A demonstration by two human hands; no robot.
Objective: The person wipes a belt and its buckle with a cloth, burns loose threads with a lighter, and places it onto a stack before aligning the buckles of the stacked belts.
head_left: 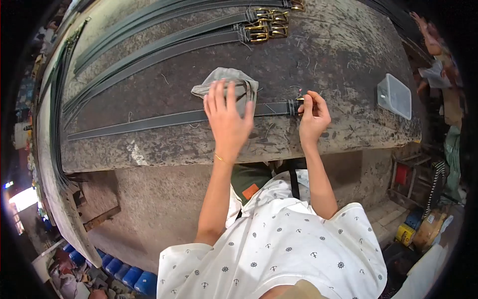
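A dark belt (164,121) with pale edge stitching lies lengthwise near the table's front edge, its pointed tip to the left. My right hand (314,119) is closed on the buckle end of this belt, thumb and fingers pinched together; most of the buckle is hidden behind them. A crumpled grey cloth (226,75) rests across the middle of the belt. Over the cloth's near side is my left hand (226,117), fingers stretched out and thumb apart, overlapping cloth and belt in this view.
Stacked belts with brass buckles (266,25) lie along the back of the worn table (343,60). More dark straps (57,114) hang over its left end. A clear plastic box (395,96) stands at the right. Beyond it, another person's arm (427,35) shows.
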